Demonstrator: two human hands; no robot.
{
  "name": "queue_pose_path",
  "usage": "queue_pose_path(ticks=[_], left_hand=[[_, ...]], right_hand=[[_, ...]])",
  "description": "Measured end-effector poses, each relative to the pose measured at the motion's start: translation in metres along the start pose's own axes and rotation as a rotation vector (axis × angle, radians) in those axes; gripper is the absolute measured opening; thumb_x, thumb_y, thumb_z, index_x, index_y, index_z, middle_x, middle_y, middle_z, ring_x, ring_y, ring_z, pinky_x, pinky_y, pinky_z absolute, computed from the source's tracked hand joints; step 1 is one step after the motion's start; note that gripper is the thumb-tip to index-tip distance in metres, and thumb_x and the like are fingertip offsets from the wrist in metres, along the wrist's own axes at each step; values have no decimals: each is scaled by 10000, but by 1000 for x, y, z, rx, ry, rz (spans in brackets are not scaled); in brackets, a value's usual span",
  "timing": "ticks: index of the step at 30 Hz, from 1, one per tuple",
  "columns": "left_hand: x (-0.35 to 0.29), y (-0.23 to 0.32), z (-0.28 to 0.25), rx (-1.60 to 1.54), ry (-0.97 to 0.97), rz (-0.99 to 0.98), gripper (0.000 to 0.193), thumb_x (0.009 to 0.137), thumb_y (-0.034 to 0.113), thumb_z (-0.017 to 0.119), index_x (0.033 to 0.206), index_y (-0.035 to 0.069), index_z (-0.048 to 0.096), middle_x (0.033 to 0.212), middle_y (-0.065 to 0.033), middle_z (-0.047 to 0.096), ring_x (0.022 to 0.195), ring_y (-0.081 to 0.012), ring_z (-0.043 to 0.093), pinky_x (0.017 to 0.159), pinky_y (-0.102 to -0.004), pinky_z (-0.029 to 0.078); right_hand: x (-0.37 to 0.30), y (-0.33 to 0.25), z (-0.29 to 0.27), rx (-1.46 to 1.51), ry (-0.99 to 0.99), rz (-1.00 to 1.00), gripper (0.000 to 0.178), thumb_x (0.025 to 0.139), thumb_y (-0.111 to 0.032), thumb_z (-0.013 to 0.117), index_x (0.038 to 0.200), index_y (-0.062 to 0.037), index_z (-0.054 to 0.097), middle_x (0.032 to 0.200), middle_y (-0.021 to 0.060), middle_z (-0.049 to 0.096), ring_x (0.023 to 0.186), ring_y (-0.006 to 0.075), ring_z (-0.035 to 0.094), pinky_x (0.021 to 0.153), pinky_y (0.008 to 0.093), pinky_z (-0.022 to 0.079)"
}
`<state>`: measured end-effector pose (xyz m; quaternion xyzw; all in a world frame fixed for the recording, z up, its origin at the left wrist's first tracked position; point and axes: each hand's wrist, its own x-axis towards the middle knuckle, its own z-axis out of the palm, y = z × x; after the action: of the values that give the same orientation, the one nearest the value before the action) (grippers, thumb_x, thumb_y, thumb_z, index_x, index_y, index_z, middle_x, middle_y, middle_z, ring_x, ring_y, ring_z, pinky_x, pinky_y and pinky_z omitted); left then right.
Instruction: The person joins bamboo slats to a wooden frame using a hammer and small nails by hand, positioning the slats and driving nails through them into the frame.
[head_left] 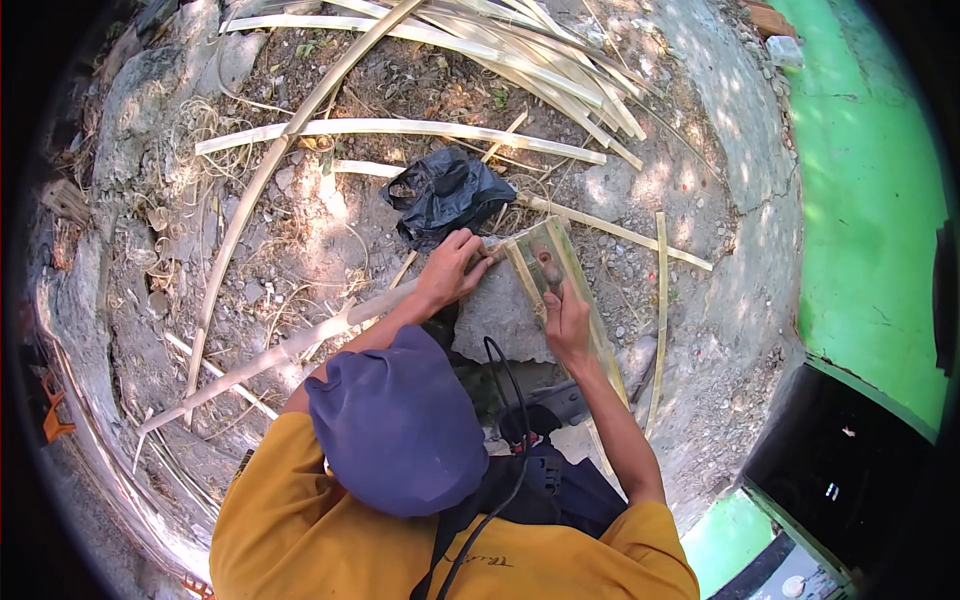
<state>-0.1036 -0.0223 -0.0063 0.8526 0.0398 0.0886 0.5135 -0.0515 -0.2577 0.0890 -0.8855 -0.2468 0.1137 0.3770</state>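
The left hand (455,268) is pinching a long pale pole (300,345) near its upper end, the pole stretching toward eight o'clock. At four o'clock from it, the right hand (568,318) is curling around an unclear part of a wooden piece (572,262), while a crumpled black bag (447,195) is lying at the left hand's twelve o'clock.

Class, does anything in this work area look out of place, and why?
The crumpled black bag does: it lies among pale strips, just beyond the left hand on the pole. Being dark plastic, it looks like stray litter, though its use is unclear.
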Motion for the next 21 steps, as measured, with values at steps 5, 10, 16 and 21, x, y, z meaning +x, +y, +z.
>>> queue_pose_path(ticks=[5,10,16,21], left_hand=[[-1,3,-1,1,-5,6,212,896,162,770,913,25,609,901,-131,548,900,-355,587,773,-459,496],[-4,0,0,15,8,38,208,890,159,773,912,28,613,895,-133,547,889,-361,594,760,-461,499],[1,4,-2,6,-11,5,213,871,153,784,902,31,612,882,-128,561,868,-361,601,750,-460,507],[1,1,-1,65,2,32,202,865,130,781,890,40,601,882,-111,583,886,-340,614,743,-453,505]], right_hand=[[2,11,25,-228,-228,199,248,1089,-269,535,1061,-23,542,693,285,609,701,535,652,581,587,463],[-10,-4,26,-19,50,32,301,1090,-334,516,1052,-37,549,671,307,618,692,532,649,600,626,468],[-4,-1,27,-45,84,55,277,1080,-282,546,1065,-6,566,688,298,610,715,548,649,597,593,474],[15,-2,11,-110,154,76,322,1093,-307,525,1007,-2,575,671,281,575,678,530,625,589,572,431]])
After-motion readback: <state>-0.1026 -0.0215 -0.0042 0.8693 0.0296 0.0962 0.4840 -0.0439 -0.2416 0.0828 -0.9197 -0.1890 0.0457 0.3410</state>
